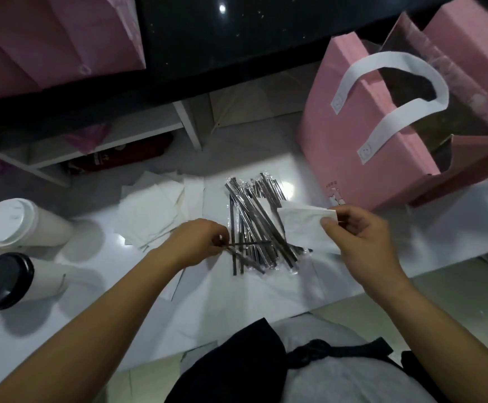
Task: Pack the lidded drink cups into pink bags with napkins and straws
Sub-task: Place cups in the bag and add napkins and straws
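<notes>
The white-lid cup [19,225] and the black-lid cup [7,282] are waiting at 9 o'clock on the bench [237,309], not packed yet. The left hand [196,242] is pinching one straw [245,242] from the straws [254,216] in the middle. The right hand [361,239] is holding a napkin [303,228] in its thumb and fingers. More napkins [155,210] are lying at 10 o'clock. The bag [361,146] is standing open at 2 o'clock. I think most of the packing is still to do.
</notes>
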The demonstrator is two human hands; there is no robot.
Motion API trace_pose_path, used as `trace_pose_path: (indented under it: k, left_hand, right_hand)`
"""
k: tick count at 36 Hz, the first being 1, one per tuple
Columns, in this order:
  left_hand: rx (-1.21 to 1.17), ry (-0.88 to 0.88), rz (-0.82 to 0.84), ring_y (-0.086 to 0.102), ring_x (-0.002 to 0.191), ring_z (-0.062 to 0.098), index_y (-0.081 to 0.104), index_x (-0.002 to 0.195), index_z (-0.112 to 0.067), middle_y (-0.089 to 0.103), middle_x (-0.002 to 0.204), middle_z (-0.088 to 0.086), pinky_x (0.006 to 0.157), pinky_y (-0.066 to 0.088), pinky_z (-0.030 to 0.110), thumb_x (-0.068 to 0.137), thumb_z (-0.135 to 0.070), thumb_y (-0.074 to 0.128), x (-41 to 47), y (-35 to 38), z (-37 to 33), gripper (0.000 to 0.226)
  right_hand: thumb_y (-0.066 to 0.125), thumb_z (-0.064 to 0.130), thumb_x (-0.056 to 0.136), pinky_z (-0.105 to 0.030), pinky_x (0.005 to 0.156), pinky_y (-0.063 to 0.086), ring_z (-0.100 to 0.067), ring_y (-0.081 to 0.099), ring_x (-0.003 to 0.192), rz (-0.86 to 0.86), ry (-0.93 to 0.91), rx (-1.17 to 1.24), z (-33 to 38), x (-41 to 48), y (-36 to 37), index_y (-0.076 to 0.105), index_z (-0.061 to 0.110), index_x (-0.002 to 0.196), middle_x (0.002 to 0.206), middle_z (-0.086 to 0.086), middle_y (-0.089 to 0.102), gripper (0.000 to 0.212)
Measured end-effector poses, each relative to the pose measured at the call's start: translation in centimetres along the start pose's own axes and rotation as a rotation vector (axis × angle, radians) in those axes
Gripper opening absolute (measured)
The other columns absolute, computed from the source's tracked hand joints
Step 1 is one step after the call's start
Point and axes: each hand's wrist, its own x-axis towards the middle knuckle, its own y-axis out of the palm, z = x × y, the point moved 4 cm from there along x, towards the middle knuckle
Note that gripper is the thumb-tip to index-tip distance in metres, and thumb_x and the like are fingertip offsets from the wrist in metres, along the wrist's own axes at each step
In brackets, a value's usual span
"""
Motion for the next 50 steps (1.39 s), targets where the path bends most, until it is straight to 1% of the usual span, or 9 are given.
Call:
trace_pose_path:
  k: [3, 11, 16, 19, 22, 27, 34, 39, 50]
  left_hand:
    - [0.034, 0.011, 0.007, 0.056, 0.087, 0.011, 0.073, 0.102, -0.029, 0.058, 0.089, -0.014, 0.068, 0.044, 0.028, 0.09, -0.028, 0.067, 0.1, -0.2, -0.1, 0.014]
    - [-0.141, -0.062, -0.119, 0.053, 0.095, 0.012, 0.075, 0.09, -0.031, 0.06, 0.1, -0.01, 0.083, 0.048, 0.033, 0.085, -0.028, 0.075, -2.2, -2.0, -0.2, 0.005]
    - [-0.872, -0.198, -0.198, 0.061, 0.065, 0.001, 0.077, 0.081, -0.017, 0.071, 0.07, -0.008, 0.063, 0.044, 0.013, 0.079, -0.014, 0.082, -5.6, -4.0, -3.5, 0.006]
    - [-1.252, -0.181, -0.258, 0.067, 0.068, 0.011, 0.076, 0.084, -0.007, 0.071, 0.069, 0.001, 0.069, 0.052, 0.018, 0.074, -0.003, 0.081, -6.6, -4.3, -6.9, 0.011]
    - [-1.423, -0.204, -0.311, 0.068, 0.066, 0.014, 0.076, 0.086, -0.002, 0.072, 0.073, 0.01, 0.066, 0.053, 0.018, 0.075, 0.002, 0.078, -6.1, -3.4, -9.8, 0.013]
    - [-1.511, -0.264, -0.37, 0.069, 0.066, 0.016, 0.074, 0.089, 0.002, 0.073, 0.076, 0.017, 0.062, 0.053, 0.019, 0.076, 0.002, 0.079, -5.1, -2.0, -11.9, 0.014]
    - [-1.444, -0.237, -0.351, 0.069, 0.069, 0.022, 0.068, 0.09, 0.0, 0.069, 0.075, 0.023, 0.06, 0.052, 0.022, 0.075, 0.001, 0.081, -4.6, -1.8, -12.1, 0.02]
    - [-1.368, -0.209, -0.332, 0.062, 0.058, 0.009, 0.069, 0.085, -0.001, 0.068, 0.071, 0.016, 0.052, 0.045, 0.016, 0.074, -0.002, 0.083, -4.2, -2.1, -12.6, 0.018]
    - [-1.381, -0.204, -0.291, 0.059, 0.052, 0.009, 0.066, 0.075, -0.005, 0.066, 0.062, 0.005, 0.048, 0.041, 0.014, 0.072, 0.0, 0.083, -4.4, -2.1, -12.6, 0.018]
  right_hand:
    - [0.067, 0.004, 0.091, -0.019, 0.068, 0.053, -0.01, 0.065, 0.073, -0.011, 0.018, 0.022, -0.3, -0.1, -0.4, 0.072, 0.017, 0.085, 0.077, 0.004, 0.072, 0.015]
    - [0.066, 0.004, 0.091, -0.035, 0.071, 0.051, -0.018, 0.065, 0.076, -0.055, 0.181, 0.141, -1.4, -0.1, -1.7, 0.071, 0.017, 0.082, 0.079, -0.001, 0.073, 0.017]
    - [0.064, 0.003, 0.092, -0.025, 0.055, 0.054, -0.013, 0.067, 0.068, -0.028, 0.305, 0.23, -2.0, 0.1, -0.7, 0.068, 0.013, 0.084, 0.074, 0.004, 0.073, 0.014]
    - [0.064, 0.004, 0.092, -0.031, 0.061, 0.054, -0.02, 0.068, 0.075, 0.038, 0.339, 0.273, -1.7, 0.3, 0.3, 0.069, 0.006, 0.091, 0.081, -0.004, 0.072, 0.005]
    - [0.065, 0.005, 0.088, -0.045, 0.077, 0.054, -0.031, 0.065, 0.085, 0.124, 0.371, 0.39, -0.8, 0.4, 1.6, 0.064, -0.006, 0.101, 0.094, -0.018, 0.067, 0.017]
    - [0.068, 0.013, 0.073, -0.042, 0.073, 0.053, -0.032, 0.066, 0.08, 0.218, 0.38, 0.529, 0.7, 0.2, 2.9, 0.063, -0.003, 0.108, 0.094, -0.021, 0.069, 0.039]
    - [0.076, 0.009, 0.065, -0.044, 0.069, 0.059, -0.031, 0.069, 0.078, 0.16, 0.398, 0.51, 0.3, 0.3, 2.4, 0.06, -0.006, 0.115, 0.092, -0.02, 0.071, 0.055]
    - [0.074, 0.01, 0.067, -0.047, 0.074, 0.06, -0.034, 0.072, 0.085, 0.13, 0.407, 0.524, 0.2, 0.3, 2.2, 0.063, -0.005, 0.115, 0.107, -0.025, 0.071, 0.052]
    - [0.07, 0.001, 0.076, -0.037, 0.065, 0.062, -0.03, 0.073, 0.079, 0.218, 0.331, 0.518, 1.4, 0.0, 2.6, 0.071, 0.003, 0.099, 0.093, -0.018, 0.075, 0.023]
